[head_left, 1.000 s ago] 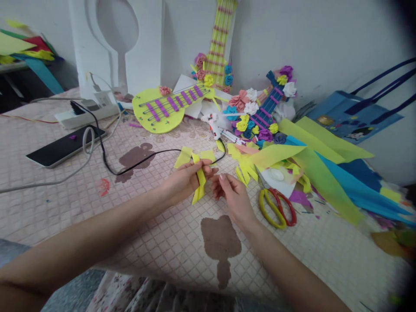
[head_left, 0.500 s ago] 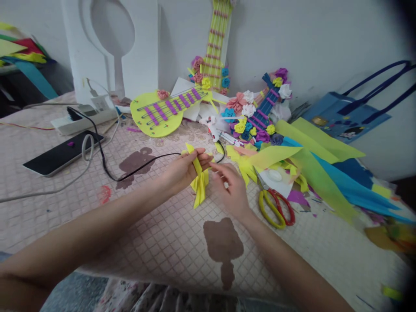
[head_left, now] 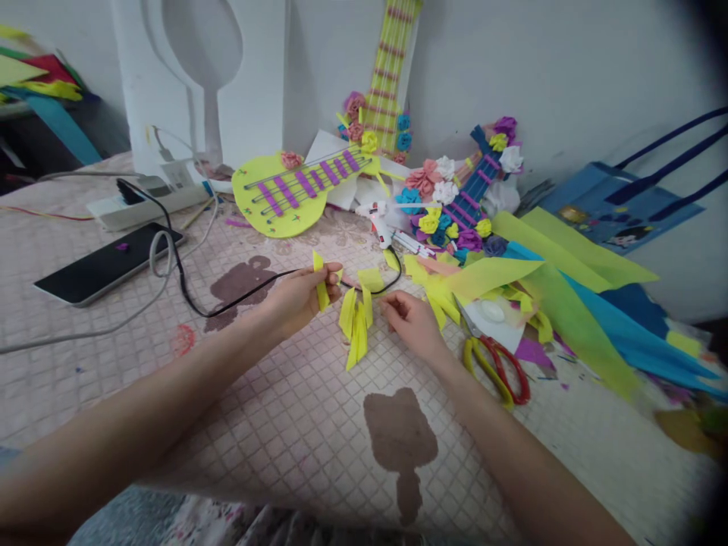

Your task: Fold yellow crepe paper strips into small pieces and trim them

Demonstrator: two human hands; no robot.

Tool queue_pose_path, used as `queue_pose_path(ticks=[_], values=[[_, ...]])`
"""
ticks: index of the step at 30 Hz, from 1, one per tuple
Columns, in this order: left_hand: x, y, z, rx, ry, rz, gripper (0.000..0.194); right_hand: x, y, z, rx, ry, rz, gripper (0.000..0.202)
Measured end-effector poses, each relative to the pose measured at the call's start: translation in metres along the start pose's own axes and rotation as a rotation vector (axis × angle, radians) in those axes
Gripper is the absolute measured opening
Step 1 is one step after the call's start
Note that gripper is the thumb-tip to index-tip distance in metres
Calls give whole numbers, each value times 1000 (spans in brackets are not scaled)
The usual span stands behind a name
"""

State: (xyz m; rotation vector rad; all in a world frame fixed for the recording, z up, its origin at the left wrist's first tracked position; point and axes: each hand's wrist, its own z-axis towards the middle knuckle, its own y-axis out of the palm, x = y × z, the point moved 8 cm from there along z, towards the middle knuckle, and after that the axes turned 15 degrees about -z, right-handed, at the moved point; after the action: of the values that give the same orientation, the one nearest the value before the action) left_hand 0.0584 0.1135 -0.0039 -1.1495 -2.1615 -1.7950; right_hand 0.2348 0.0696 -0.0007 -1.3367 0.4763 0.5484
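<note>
My left hand pinches a yellow paper strip that stands up between thumb and fingers. To the right of it, several yellow paper pieces lie on the quilted cloth, between my two hands. My right hand is beside these pieces with its fingers curled together; whether something small is between the fingertips I cannot make out. A white glue gun stands behind the pieces, its black cord passing between the hands. Scissors with red and yellow handles rest to the right of my right hand.
A yellow paper guitar and a blue one with paper flowers are at the back. At left are a power strip, a black tablet-like object and cables. Coloured paper and a blue bag are at right.
My hands have moved apart. The yellow pieces that hung by my left hand now lie on the cloth between the hands, and my left hand keeps one strip. The view has shifted slightly.
</note>
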Motion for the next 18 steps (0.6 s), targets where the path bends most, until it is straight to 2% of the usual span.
queue_pose_path(ticks=[6, 10, 15, 18], values=[[0, -7, 1, 73, -22, 84, 25, -14, -2, 6, 36, -28, -47, 12], [-4, -6, -2, 73, -46, 174, 24, -29, -5, -6, 58, -70, -89, 12], [-14, -3, -2, -23, -93, 198, 20, -38, 6, -26, -67, -64, -185, 24], [-18, -2, -2, -59, -104, 195, 18, -36, 15, -30, -142, -31, -235, 23]])
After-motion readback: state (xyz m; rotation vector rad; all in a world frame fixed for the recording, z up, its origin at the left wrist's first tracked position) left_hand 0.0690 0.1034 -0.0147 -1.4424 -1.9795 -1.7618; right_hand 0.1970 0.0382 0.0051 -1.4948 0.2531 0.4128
